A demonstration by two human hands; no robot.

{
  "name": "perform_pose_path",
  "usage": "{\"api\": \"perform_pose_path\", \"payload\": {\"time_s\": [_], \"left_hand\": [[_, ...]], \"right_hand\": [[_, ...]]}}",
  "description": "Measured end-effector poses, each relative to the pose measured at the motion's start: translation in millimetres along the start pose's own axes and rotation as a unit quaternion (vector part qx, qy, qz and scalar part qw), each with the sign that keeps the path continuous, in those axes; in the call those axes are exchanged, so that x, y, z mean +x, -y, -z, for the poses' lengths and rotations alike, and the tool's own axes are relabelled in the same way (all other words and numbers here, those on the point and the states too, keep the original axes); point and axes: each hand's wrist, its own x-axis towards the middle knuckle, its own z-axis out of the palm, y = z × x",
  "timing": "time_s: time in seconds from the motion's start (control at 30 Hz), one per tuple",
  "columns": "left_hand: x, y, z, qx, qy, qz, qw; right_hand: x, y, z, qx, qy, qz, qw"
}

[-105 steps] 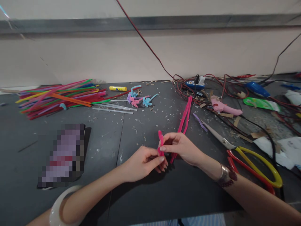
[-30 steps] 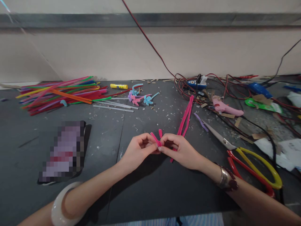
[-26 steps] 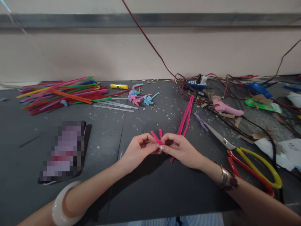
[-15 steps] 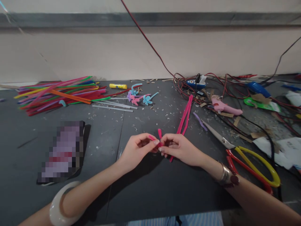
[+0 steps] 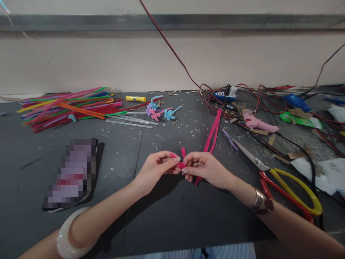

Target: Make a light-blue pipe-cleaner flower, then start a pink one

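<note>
Between my hands is a bent pink pipe cleaner point(image 5: 182, 165) with small loops sticking up, partly hidden by fingers. My left hand point(image 5: 159, 167) pinches its left side between thumb and fingers. My right hand point(image 5: 202, 167) grips the other side close by, fingertips almost meeting the left ones. Under and behind my right hand lie long pink pipe cleaners point(image 5: 212, 133) on the dark table. Just beyond them sits a short purple pipe cleaner piece point(image 5: 229, 139). Scissors point(image 5: 277, 176) with red and yellow handles lie to the right of my right hand.
A pile of coloured pipe cleaners point(image 5: 72, 108) lies at the back left, near a yellow glue stick point(image 5: 136, 99). Small pipe-cleaner flowers point(image 5: 169, 114) stand mid-back. A phone point(image 5: 71, 172) with blurred screen lies left. Tangled cables, a pink glue gun point(image 5: 258, 123) and scraps crowd the right.
My fingertips have shifted slightly apart, so more of the pink pipe cleaner shows between them. Both hands stay in nearly the same place.
</note>
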Motion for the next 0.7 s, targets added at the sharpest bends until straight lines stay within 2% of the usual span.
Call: {"api": "perform_pose_path", "payload": {"time_s": [0.1,0.4,0.7], "left_hand": [[0.3,0.5,-0.2,-0.034,0.002,0.021,0.999],[0.0,1.1,0.4,-0.029,0.016,0.004,0.999],[1.6,1.2,2.7,0.077,-0.054,-0.099,0.991]], "right_hand": [[0.1,1.0,-0.9,0.017,0.009,0.003,1.000],[0.2,2.3,-2.0,0.043,0.025,-0.010,0.999],[1.4,-0.7,1.3,0.061,0.009,-0.049,0.997]]}}
